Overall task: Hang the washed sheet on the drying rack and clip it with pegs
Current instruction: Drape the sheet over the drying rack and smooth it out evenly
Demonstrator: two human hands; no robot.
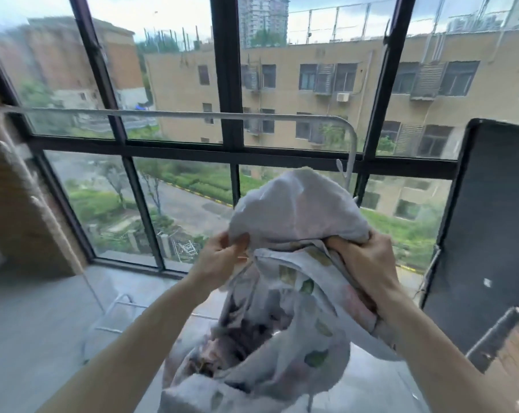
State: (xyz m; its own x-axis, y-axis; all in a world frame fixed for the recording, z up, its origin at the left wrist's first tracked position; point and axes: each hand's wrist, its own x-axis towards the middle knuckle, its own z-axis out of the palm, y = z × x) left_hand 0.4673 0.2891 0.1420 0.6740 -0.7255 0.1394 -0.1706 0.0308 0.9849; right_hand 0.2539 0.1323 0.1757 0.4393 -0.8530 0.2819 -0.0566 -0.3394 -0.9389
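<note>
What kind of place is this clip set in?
Probably an enclosed upper-floor balcony: black-framed windows overlook a street and buildings, a white drying rack stands before them, and both hands grip a bunched sheet.

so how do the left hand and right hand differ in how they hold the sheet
The left hand pinches a thin edge of the sheet with its fingertips; the right hand clenches a thick bunch in a full fist. The left hand sits beside the cloth, in full view; the right hand has cloth draping over its wrist. Both hold the sheet up at about the same height, below the rack's top bar.
</note>
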